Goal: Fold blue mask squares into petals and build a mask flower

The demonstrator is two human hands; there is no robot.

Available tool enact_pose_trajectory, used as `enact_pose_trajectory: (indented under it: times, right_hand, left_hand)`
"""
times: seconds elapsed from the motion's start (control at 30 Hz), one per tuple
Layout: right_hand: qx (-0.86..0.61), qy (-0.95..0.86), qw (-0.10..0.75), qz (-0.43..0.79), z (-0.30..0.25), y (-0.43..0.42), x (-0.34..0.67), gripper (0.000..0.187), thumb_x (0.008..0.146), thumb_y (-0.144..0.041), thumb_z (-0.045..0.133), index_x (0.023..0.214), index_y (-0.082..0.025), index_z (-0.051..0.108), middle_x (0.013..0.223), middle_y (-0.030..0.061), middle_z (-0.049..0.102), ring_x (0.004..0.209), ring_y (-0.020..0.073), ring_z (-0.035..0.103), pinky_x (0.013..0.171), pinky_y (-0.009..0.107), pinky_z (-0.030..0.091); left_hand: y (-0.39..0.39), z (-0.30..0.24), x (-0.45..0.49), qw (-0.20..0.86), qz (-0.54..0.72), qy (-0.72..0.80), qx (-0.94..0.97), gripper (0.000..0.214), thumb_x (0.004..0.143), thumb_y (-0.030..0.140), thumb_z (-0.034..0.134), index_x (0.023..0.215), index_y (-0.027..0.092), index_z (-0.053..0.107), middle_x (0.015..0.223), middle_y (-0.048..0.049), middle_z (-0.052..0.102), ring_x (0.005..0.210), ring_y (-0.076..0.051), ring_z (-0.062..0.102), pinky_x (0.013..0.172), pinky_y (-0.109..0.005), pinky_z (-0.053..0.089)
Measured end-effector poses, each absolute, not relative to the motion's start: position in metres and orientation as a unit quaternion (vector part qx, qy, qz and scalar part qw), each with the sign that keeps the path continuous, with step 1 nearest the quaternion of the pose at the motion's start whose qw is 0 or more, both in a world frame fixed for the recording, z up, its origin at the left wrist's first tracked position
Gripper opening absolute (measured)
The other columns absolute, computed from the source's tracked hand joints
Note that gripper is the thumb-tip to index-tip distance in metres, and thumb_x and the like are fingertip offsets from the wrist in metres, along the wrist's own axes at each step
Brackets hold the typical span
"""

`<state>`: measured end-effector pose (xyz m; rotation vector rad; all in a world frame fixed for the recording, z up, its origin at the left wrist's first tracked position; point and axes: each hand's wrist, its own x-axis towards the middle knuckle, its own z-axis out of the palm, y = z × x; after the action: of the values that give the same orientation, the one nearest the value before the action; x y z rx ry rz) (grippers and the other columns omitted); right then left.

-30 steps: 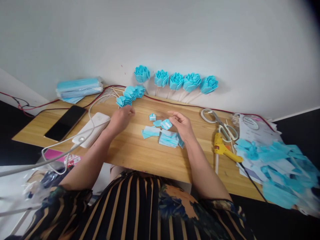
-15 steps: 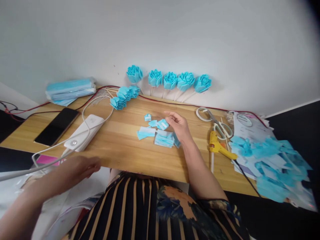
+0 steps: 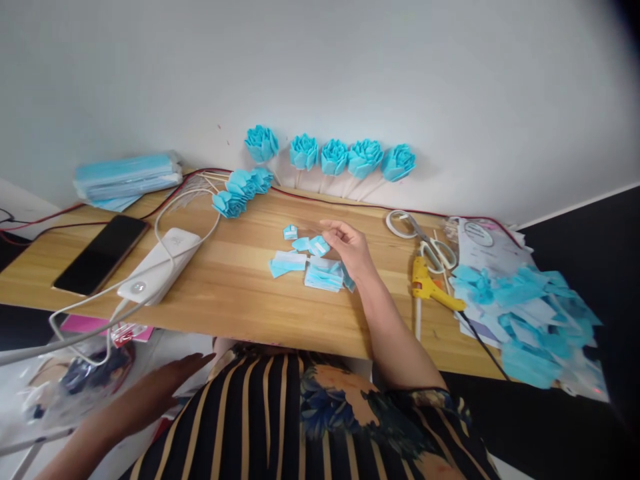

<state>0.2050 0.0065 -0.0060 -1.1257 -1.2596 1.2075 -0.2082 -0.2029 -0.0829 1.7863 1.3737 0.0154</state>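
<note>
- Since a second ago the left hand [image 3: 173, 375] has left the desktop, where it was near the lying flowers, and dropped below the front edge of the wooden desk [image 3: 240, 300]. It now sits low at the person's left side.
- That hand is spread flat with its fingers stretched out and grasps nothing. Just beside it is a clear plastic bag [image 3: 75, 383] (its contents are too blurred to tell).
- The right hand [image 3: 351, 248] has stayed mid-desk, fingers curled, pinching a small blue folded piece [image 3: 319, 247] at its fingertips.
- That piece is held just above the desktop, right behind a pile of cut blue pieces [image 3: 323, 275]. Another small bit [image 3: 290, 232] lies apart to the left.
- Five blue flowers [image 3: 333, 156] lean in a row against the wall, and more flowers [image 3: 239, 189] lie on the desk left of them.
- To the left are a white power bank [image 3: 156, 265] with its cable and a dark phone [image 3: 100, 253].
- To the right are a yellow glue gun [image 3: 431, 289], scissors [image 3: 434, 248] and a heap of blue scraps [image 3: 530, 313].
</note>
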Motion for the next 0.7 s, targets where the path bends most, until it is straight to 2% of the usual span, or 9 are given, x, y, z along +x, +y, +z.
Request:
enact_pose_trajectory:
  times: [0.07, 0.13, 0.2, 0.27, 0.37, 0.43, 0.5, 0.6, 0.7]
  right_hand:
    - [-0.463, -0.528, 0.501, 0.506, -0.005, 0.006, 0.205, 0.039, 0.074, -0.043, 0.079, 0.107, -0.023, 0.075, 0.069, -0.005, 0.059, 0.063, 0.0104, 0.052, 0.061, 0.026, 0.042]
    - [-0.464, -0.542, 0.49, 0.501, -0.004, 0.005, 0.204, 0.041, 0.074, -0.043, 0.078, 0.109, -0.022, 0.075, 0.071, -0.0045, 0.061, 0.063, 0.0104, 0.052, 0.061, 0.026, 0.041]
    - [-0.47, -0.558, 0.477, 0.49, -0.003, 0.003, 0.202, 0.041, 0.075, -0.042, 0.077, 0.11, -0.022, 0.074, 0.072, -0.004, 0.063, 0.063, 0.0104, 0.052, 0.06, 0.026, 0.041]
    - [-0.473, -0.571, 0.468, 0.481, -0.002, 0.001, 0.201, 0.042, 0.075, -0.041, 0.076, 0.112, -0.021, 0.074, 0.072, -0.0043, 0.063, 0.062, 0.0101, 0.051, 0.06, 0.025, 0.04]
    - [-0.471, -0.585, 0.468, 0.466, 0.0, 0.0, 0.199, 0.043, 0.075, -0.04, 0.075, 0.113, -0.021, 0.074, 0.069, -0.0054, 0.061, 0.061, 0.0095, 0.049, 0.059, 0.025, 0.038]
    - [-0.47, -0.594, 0.475, 0.448, 0.002, -0.001, 0.199, 0.042, 0.076, -0.04, 0.074, 0.114, -0.021, 0.074, 0.069, -0.0054, 0.061, 0.061, 0.0096, 0.049, 0.059, 0.025, 0.039]
    - [-0.472, -0.603, 0.48, 0.429, 0.004, -0.002, 0.2, 0.042, 0.078, -0.04, 0.073, 0.115, -0.021, 0.073, 0.072, -0.0046, 0.064, 0.063, 0.0101, 0.052, 0.062, 0.026, 0.041]
    - [-0.473, -0.608, 0.489, 0.409, 0.005, -0.003, 0.203, 0.041, 0.079, -0.039, 0.073, 0.116, -0.022, 0.073, 0.075, -0.0035, 0.067, 0.067, 0.0113, 0.056, 0.066, 0.027, 0.045]
    - [-0.475, -0.605, 0.498, 0.4, 0.004, -0.001, 0.205, 0.04, 0.079, -0.039, 0.073, 0.115, -0.021, 0.073, 0.075, -0.0033, 0.067, 0.068, 0.0116, 0.058, 0.068, 0.027, 0.047]
  left_hand:
    - [-0.196, -0.041, -0.2, 0.432, -0.01, 0.566, 0.702, 0.06, 0.061, 0.034, 0.069, 0.118, 0.053, 0.073, 0.124, 0.0075, 0.076, 0.11, -0.038, 0.073, 0.095, -0.055, 0.059]
    - [-0.181, 0.005, -0.186, 0.463, 0.036, 0.533, 0.708, 0.044, 0.076, 0.044, 0.063, 0.118, 0.049, 0.075, 0.118, 0.0035, 0.079, 0.1, -0.032, 0.076, 0.085, -0.044, 0.063]
    - [-0.157, 0.041, -0.162, 0.421, 0.102, 0.528, 0.731, 0.024, 0.088, 0.044, 0.057, 0.092, 0.042, 0.08, 0.091, 0.0028, 0.082, 0.08, -0.024, 0.077, 0.069, -0.032, 0.06]
    - [-0.126, 0.061, -0.131, 0.362, 0.173, 0.528, 0.748, 0.026, 0.09, 0.044, 0.058, 0.081, 0.031, 0.079, 0.084, 0.0, 0.08, 0.076, -0.02, 0.074, 0.068, -0.027, 0.055]
    - [-0.073, 0.06, -0.079, 0.358, 0.221, 0.501, 0.756, 0.036, 0.086, 0.05, 0.06, 0.07, 0.021, 0.073, 0.062, -0.0012, 0.071, 0.057, -0.015, 0.062, 0.056, -0.025, 0.044]
    - [-0.04, 0.051, -0.051, 0.369, 0.236, 0.484, 0.758, 0.035, 0.086, 0.049, 0.059, 0.077, 0.019, 0.074, 0.075, -0.0028, 0.074, 0.067, -0.016, 0.063, 0.061, -0.024, 0.044]
    - [-0.013, 0.044, -0.031, 0.435, 0.205, 0.437, 0.76, 0.034, 0.084, 0.05, 0.061, 0.087, 0.019, 0.074, 0.083, -0.0024, 0.075, 0.07, -0.015, 0.062, 0.061, -0.023, 0.044]
    - [0.012, 0.043, -0.015, 0.513, 0.122, 0.411, 0.744, 0.036, 0.08, 0.053, 0.066, 0.079, 0.017, 0.07, 0.066, 0.0004, 0.063, 0.055, -0.011, 0.052, 0.051, -0.023, 0.036]
    - [0.023, 0.043, -0.004, 0.561, 0.122, 0.411, 0.708, 0.033, 0.075, 0.049, 0.072, 0.073, 0.017, 0.065, 0.058, 0.0037, 0.053, 0.05, -0.008, 0.043, 0.048, -0.022, 0.031]
